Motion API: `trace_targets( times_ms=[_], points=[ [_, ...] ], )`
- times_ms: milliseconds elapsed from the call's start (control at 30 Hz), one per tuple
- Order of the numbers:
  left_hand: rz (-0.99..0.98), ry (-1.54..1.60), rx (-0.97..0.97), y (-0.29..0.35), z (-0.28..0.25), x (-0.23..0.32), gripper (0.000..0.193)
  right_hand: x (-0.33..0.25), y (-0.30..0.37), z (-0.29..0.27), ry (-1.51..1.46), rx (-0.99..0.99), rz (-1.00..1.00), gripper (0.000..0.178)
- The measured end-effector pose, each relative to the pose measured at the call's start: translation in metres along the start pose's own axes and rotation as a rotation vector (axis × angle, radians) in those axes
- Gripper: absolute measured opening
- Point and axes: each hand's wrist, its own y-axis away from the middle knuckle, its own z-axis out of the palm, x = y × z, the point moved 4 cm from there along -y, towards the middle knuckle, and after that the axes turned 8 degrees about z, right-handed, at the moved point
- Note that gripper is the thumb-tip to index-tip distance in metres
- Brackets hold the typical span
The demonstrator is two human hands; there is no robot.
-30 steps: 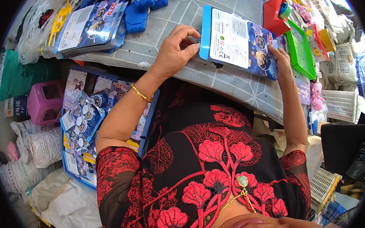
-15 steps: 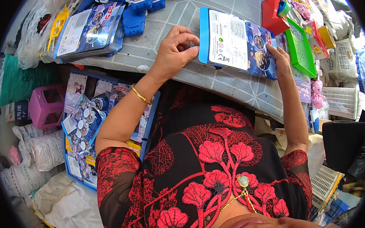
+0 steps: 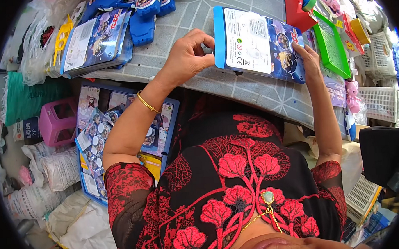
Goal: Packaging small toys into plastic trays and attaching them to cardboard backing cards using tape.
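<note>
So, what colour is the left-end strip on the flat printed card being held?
The left-end strip is bright blue, clearest in the head view.

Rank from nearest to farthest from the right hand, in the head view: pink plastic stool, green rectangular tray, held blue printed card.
1. Blue printed card, in the right hand.
2. Green rectangular tray, just right of it.
3. Pink plastic stool, far left.

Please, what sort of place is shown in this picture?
Probably a small packing workshop: the right hand holds a printed blue-and-white card, a stack of similar cards lies on the table, and a blue bin holds many packaged items.
</note>
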Motion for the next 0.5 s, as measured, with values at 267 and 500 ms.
trace_targets(
  times_ms=[267, 500],
  points=[
    [-0.040, 0.188, -0.062, 0.004, -0.006, -0.011, 0.020, 0.001, -0.001, -0.002, 0.017, 0.001, -0.022, 0.021],
    [0.101, 0.165, -0.105, 0.007, -0.004, -0.012, 0.024, -0.001, 0.000, 0.002, 0.046, -0.002, -0.002, 0.023]
  ],
)
